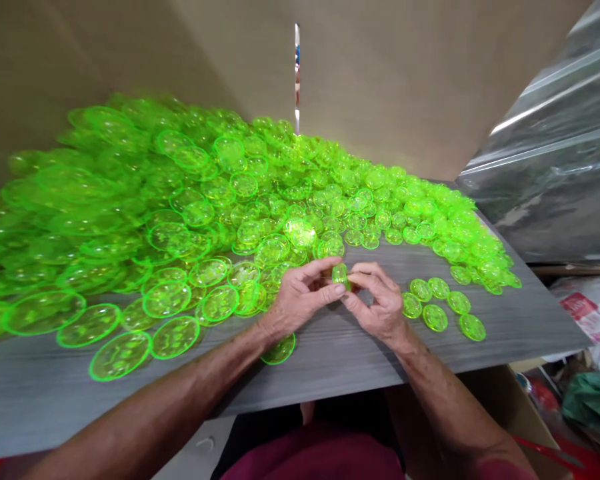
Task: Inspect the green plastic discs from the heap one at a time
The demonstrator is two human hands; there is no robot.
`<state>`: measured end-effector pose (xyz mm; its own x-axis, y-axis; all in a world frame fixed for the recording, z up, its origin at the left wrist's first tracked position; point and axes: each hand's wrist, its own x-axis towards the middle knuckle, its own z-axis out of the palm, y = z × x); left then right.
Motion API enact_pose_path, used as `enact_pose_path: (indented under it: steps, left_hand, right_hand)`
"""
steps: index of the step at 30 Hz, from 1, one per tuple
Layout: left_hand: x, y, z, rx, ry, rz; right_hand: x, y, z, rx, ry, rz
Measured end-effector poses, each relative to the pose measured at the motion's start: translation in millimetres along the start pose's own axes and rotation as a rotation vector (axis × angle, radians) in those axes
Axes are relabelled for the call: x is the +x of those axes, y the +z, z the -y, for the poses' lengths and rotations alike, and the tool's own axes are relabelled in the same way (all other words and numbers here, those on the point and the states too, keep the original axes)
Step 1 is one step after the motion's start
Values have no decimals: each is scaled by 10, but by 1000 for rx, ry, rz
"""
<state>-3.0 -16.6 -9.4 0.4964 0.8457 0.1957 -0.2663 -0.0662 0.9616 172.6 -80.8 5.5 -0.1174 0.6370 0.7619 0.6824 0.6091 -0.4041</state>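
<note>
Over the grey table [340,360], a small see-through neon-green plastic disc [339,274] is held between both hands, turned partly on edge. My left hand [300,297] is closed on it, thumb in front and fingers behind. The fingertips of my right hand [380,303] pinch it from the right side, partly hiding it. A large heap of green discs [250,200] lies just beyond the hands, with bigger ones to the left and smaller ones to the right. Below my left wrist, one disc [280,350] lies partly covered.
Several small discs [435,317] lie apart, to the right of my right hand. A brown board [405,80] with a narrow slot rises behind the heap. Shiny plastic sheeting [555,160] covers the right side. Below the table's right end are a cardboard box [505,407] and bags [595,393].
</note>
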Motion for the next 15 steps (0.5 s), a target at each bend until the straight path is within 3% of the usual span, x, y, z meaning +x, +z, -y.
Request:
enact_pose_path:
  steps: [5, 10, 15]
  left_hand:
    - [21, -11, 20, -36, -39, -11]
    - [37, -6, -1, -29, -23, 22]
    - [40, -26, -28, -17, 1, 44]
  right_hand:
    - [-21, -32, -67, 125, 104, 119]
    - [27, -132, -93, 203, 91, 279]
    - [68, -176, -63, 236, 100, 301]
